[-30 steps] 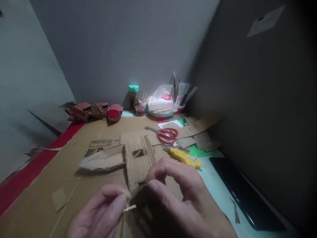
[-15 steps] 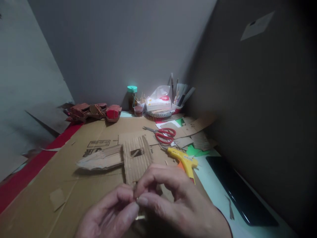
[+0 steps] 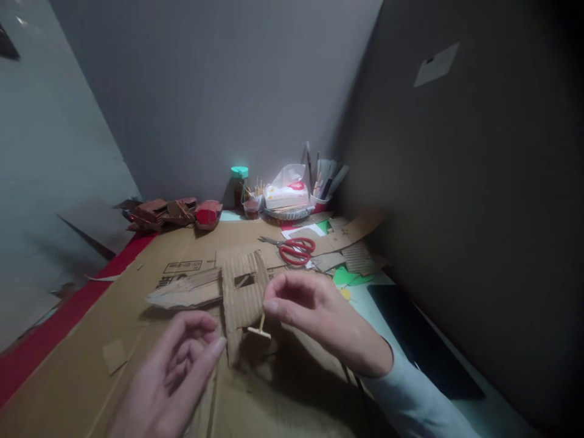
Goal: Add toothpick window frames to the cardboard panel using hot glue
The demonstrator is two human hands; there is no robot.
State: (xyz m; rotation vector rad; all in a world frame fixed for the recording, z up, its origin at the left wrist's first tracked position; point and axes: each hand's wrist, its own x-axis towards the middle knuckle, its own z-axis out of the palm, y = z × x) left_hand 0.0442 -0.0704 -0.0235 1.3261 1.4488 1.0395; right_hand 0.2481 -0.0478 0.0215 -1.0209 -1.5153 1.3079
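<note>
Between thumb and fingertips, my right hand pinches a small T-shaped wooden stick piece, its crossbar hanging down. My left hand holds nothing; its fingers are curled loosely, with the thumb apart from the index finger. Just beyond both hands lies a corrugated cardboard panel with a square hole cut in it. A pointed, boat-like cardboard part sticks out from the panel's left side. The panel's right edge is partly covered by my right hand.
Red-handled scissors lie beyond the panel. A yellow glue gun is mostly hidden behind my right hand. Cardboard scraps and a black flat device are on the right. A tissue pack stands at the back.
My hands have separated. My right hand has moved up and forward with the T-shaped stick piece, covering most of the glue gun. My left hand has let go and opened.
</note>
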